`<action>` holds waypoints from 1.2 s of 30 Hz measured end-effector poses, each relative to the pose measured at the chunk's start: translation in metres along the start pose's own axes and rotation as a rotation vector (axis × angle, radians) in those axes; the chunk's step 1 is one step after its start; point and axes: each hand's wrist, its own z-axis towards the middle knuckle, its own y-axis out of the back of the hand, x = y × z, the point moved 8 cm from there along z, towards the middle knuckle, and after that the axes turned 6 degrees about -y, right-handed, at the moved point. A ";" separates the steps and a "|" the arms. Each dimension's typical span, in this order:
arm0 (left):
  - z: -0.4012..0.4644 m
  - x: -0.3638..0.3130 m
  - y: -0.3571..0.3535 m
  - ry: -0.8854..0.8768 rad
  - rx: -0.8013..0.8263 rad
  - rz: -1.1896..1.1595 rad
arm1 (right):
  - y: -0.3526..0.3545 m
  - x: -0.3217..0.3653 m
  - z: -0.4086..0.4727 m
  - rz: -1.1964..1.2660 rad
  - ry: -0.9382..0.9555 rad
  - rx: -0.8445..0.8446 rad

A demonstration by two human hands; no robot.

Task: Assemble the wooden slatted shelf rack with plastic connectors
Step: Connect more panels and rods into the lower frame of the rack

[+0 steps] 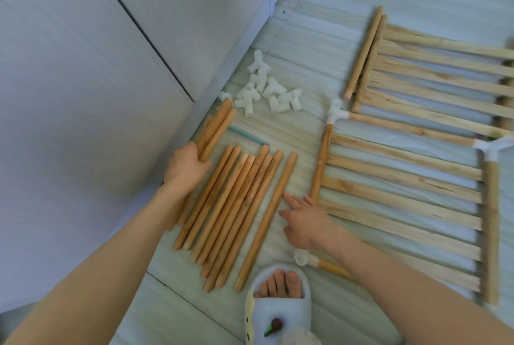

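Gripping a small bundle of round dowels, the left hand has its fingers curled round their lower ends, close against the base of the grey wall panel that closes off that side. Just right of it lies a row of loose dowels, side by side and slanting away from the person, one of them a little apart from the rest. The right hand rests spread on the floor, fingers straight, holding nothing, in the narrow strip between that lone dowel and the near slatted panel.

That panel lies flat, a white connector on its far left corner and another on its far right corner. A second slatted panel lies flat beyond it, its right end cut off by the frame. A heap of loose plastic connectors sits near the wall, beyond the dowels. Bare floor opens between the heap and the far panel. A foot in a pale slipper stands at the near edge, beside one more connector fitted on a dowel end.
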 end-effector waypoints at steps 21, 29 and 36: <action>-0.056 -0.334 -0.076 -0.324 0.385 -0.909 | 0.092 -0.271 -0.134 1.311 -0.325 -0.625; -0.031 -0.335 -0.096 -0.237 0.285 -1.041 | 0.093 -0.404 -0.168 1.379 -0.683 -1.209; -0.024 -0.303 -0.106 -0.159 0.230 -0.993 | 0.086 -0.421 -0.174 1.311 -0.753 -1.265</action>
